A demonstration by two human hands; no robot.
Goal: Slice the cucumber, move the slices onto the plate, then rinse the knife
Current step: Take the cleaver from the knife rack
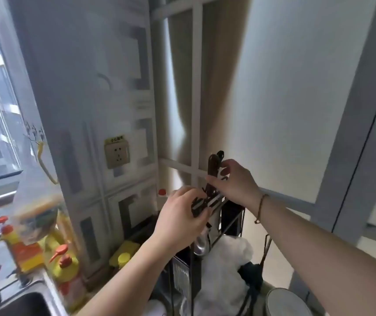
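A knife with a dark brown handle stands upright in a black rack by the wall, its blade hidden down in the rack. My right hand pinches the handle between thumb and fingers. My left hand curls around the black and silver top edge of the rack just left of the knife. No cucumber or plate is in view.
Yellow bottles with orange pumps stand beside the steel sink at the lower left. A wall socket sits on the tiled wall. A white plastic bag and a round grey lid lie below the rack.
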